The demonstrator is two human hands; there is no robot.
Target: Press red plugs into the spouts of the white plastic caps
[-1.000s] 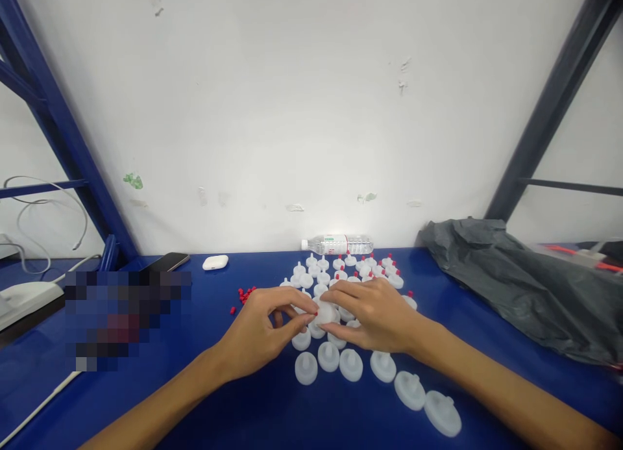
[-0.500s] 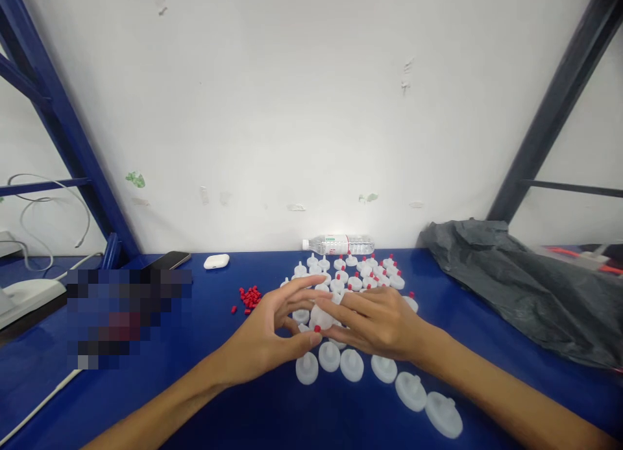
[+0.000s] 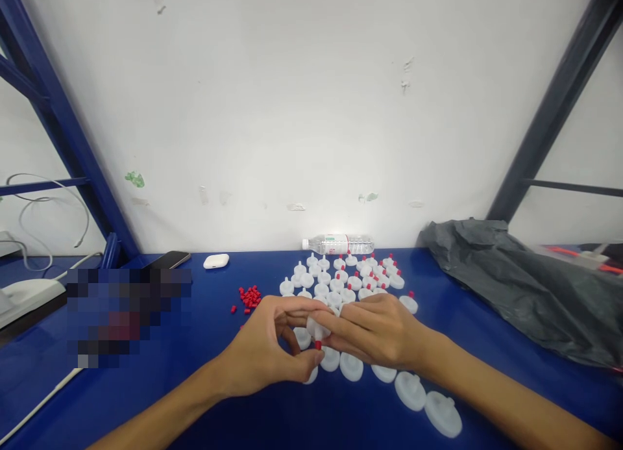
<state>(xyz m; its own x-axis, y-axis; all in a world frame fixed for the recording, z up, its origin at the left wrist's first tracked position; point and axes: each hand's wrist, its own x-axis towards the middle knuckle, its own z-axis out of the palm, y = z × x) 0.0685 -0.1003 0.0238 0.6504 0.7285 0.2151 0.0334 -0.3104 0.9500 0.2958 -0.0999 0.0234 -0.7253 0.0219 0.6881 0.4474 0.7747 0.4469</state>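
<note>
Between my two hands is a white round plastic disc (image 3: 315, 326), tilted so that its nozzle points down toward me. A small red cap (image 3: 318, 345) sits on that nozzle. My left hand (image 3: 272, 346) curves around the piece, its thumb pressed against the cap's end and its index finger at the disc's upper edge. The fingers of my right hand (image 3: 374, 326) pinch the disc from the right; their tips are partly hidden. Several similar discs without caps, such as one white disc (image 3: 351, 367), lie around and below my hands.
Loose red caps (image 3: 250, 297) lie in a pile at left. Farther back are capped discs (image 3: 368, 281), a water bottle (image 3: 341, 244) on its side, a white earbud case (image 3: 216, 261) and a phone (image 3: 170, 260). A dark plastic bag (image 3: 516, 294) covers the right side.
The held disc and both hands have moved slightly down toward me. The disc has turned, so its nozzle and red cap show more fully, with the left thumb now below the cap.
</note>
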